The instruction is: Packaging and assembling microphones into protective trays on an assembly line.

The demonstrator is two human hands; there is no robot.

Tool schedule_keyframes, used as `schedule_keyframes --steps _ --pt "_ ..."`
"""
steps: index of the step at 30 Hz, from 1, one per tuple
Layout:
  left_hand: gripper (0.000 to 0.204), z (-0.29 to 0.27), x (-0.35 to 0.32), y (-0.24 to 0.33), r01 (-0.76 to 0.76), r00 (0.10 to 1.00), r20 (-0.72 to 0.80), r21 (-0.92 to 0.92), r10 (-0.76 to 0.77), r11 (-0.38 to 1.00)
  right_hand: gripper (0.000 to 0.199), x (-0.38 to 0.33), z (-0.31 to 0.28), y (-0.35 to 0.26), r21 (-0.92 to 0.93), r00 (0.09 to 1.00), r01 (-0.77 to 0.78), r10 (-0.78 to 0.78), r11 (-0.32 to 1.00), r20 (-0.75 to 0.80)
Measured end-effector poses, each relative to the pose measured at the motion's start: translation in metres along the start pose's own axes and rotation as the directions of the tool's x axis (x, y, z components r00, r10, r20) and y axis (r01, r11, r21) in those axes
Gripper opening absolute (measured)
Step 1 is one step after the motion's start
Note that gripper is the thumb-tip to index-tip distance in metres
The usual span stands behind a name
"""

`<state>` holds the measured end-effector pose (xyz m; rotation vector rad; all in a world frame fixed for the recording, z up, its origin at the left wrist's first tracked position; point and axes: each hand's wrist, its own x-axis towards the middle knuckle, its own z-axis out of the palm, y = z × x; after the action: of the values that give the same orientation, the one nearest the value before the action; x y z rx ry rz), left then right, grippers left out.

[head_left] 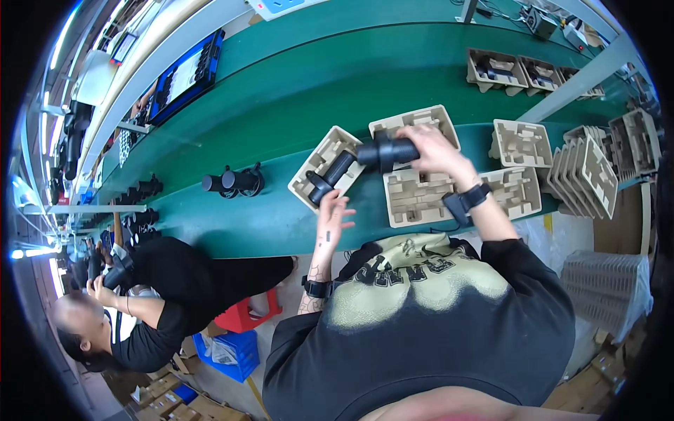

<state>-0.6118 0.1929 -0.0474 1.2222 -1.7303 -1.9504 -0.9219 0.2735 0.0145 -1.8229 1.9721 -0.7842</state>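
My right hand (pixel 437 151) is wrapped round a black cylindrical device (pixel 385 152) with a wide collar, held above the moulded trays. Just left of it, a second black device (pixel 340 168) with a round flared end lies in a tilted beige moulded tray (pixel 303 178). By that tray's near end is my left hand (pixel 332 216), its fingers apart and holding nothing; whether a fingertip touches the rim I cannot tell. Behind the held device sits another beige tray (pixel 441 118), partly covered by my right hand. A further tray (pixel 411 204) lies in front, under my right wrist.
More beige trays (pixel 521 143) stand to the right, beside a stack of nested ones (pixel 583 175). Black devices (pixel 242 181) stand on the green bench at left. Filled trays (pixel 497 70) sit at the far right, near a grey post (pixel 572 78). A co-worker (pixel 151 316) is at left.
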Motion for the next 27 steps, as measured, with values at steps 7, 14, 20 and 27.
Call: schedule_keyframes --steps 7,14,20,27 --pt "0.058 -0.014 0.043 0.008 0.263 0.757 -0.496 0.827 0.425 0.497 0.048 0.015 -0.011 0.056 -0.212 0.989 -0.1 0.121 0.972 0.084" --pt "0.069 -0.069 0.108 -0.045 -0.186 0.808 -0.348 0.615 0.476 0.766 0.044 0.009 0.114 0.042 -0.466 0.972 -0.077 -0.037 0.881 -0.231" --pt "0.066 -0.15 0.114 0.009 -0.116 0.679 -0.224 0.907 0.699 0.404 0.043 0.0 0.068 0.028 0.346 0.943 -0.104 0.203 0.933 -0.265" --pt "0.057 -0.262 0.088 0.021 0.259 0.655 -0.634 0.699 0.411 0.667 0.042 -0.043 0.024 -0.027 0.647 0.942 -0.294 0.329 0.704 0.071"
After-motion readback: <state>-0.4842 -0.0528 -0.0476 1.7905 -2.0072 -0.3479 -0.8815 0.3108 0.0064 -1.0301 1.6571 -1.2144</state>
